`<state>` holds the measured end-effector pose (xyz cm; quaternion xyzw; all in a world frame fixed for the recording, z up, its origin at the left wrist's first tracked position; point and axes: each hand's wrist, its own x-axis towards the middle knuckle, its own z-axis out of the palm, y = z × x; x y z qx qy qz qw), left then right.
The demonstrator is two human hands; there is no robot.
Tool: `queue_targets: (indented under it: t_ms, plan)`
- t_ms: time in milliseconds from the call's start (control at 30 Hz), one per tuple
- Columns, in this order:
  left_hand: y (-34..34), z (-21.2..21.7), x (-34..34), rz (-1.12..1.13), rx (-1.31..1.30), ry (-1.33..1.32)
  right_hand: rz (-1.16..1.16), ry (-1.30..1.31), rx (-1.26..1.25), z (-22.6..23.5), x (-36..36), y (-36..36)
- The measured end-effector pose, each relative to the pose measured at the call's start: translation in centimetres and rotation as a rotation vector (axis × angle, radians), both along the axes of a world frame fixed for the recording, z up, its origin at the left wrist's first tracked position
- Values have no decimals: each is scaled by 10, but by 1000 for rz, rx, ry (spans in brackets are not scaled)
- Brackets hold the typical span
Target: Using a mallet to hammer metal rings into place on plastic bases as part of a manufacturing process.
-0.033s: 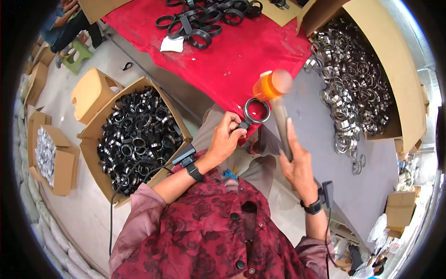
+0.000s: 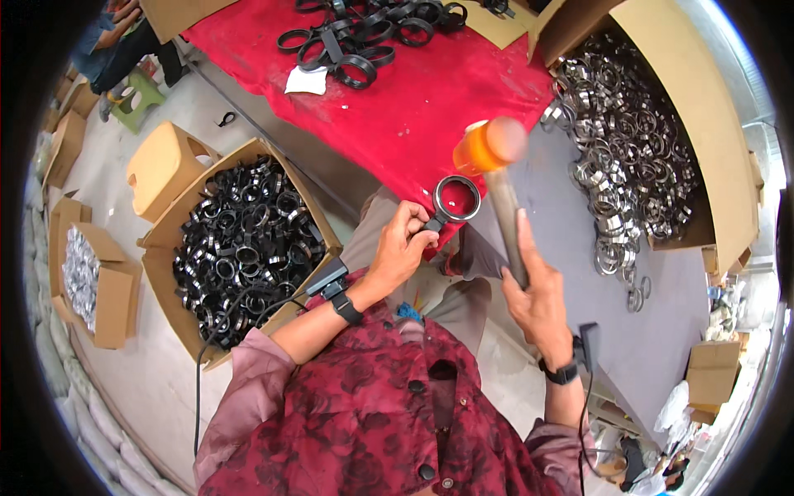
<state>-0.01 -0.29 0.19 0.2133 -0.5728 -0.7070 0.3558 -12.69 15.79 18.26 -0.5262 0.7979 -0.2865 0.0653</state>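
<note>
My left hand (image 2: 402,246) pinches the short black stem of a ring clamp (image 2: 439,213) at the near edge of the red-covered table. The clamp is a black ring with a shiny metal band, and red cloth shows through its opening. My right hand (image 2: 536,299) is wrapped round the handle of a mallet (image 2: 506,219). The mallet's orange head (image 2: 486,149), smeared by motion, stands just beyond and right of the ring. Whether the two touch I cannot tell.
Black rings (image 2: 356,71) lie heaped on the red cloth (image 2: 397,136). At left, a cardboard box (image 2: 157,277) holds many black ring clamps, beside a yellow stool (image 2: 161,169). Metal bands (image 2: 612,198) spill from a carton (image 2: 728,157) onto the grey surface at right. Another person (image 2: 124,50) sits far left.
My right hand has shifted slightly to the right, and the mallet's head has moved a little up and away from the ring. My left hand and the ring clamp look unmoved.
</note>
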Motion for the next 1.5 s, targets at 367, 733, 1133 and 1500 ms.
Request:
queue_targets:
  t_ms: [367, 733, 1133, 1500]
  plan:
    - [3, -10, 2, -10, -18, 6, -128, -207, 182, 3, -1, 11]
    - [0, -9, 4, -35, 5, -3, -199, 14, -58, -37, 29, 60]
    - [-4, -1, 7, 4, -48, -49, -227, -253, -20, -45, 43, 68]
    - [-21, 7, 12, -227, 81, 6, 10, 15, -11, -24, 5, 17]
